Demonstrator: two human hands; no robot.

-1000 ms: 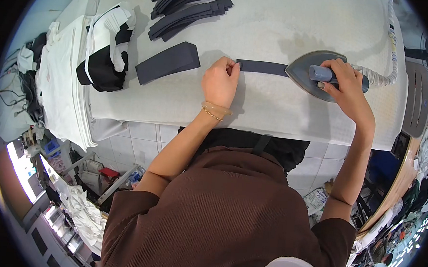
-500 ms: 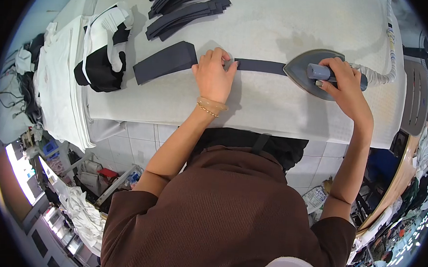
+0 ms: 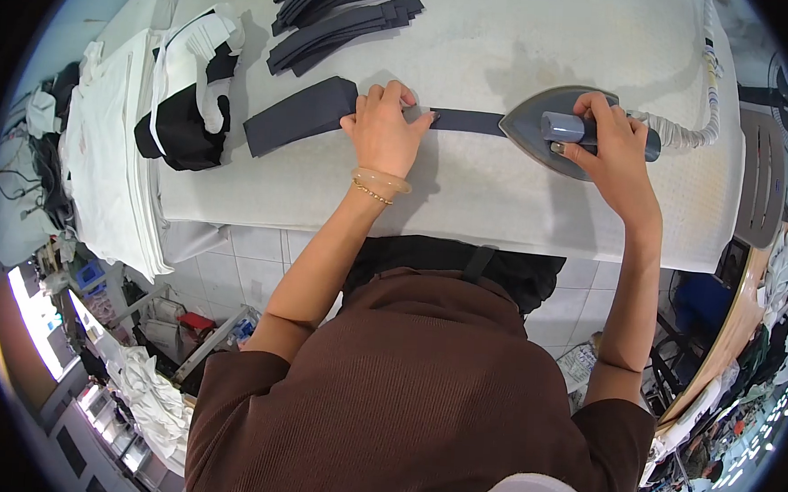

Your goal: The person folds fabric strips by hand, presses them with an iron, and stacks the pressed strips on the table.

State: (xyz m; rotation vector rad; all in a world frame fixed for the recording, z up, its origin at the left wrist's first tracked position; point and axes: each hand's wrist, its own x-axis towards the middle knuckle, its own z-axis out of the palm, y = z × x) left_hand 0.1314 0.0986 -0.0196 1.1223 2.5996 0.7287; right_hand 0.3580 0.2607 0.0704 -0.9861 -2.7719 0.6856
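My right hand grips the handle of a grey iron, which rests over the right end of a narrow dark fabric strip. At the strip's left end, my left hand has its thumb apart from the curled fingers, the thumb tip touching the strip. Those fingers reach the right end of a stack of dark fabric pieces. Whether they hold a piece of it is hidden.
More dark strips lie in fanned piles at the back. A black and white tied bundle and layered white cloth sit on the left. A hose runs from the iron; a grey slotted rest stands right.
My left hand has moved left from the strip to the stack, its thumb and fingers spreading. My right hand has slid the iron leftward along the strip.
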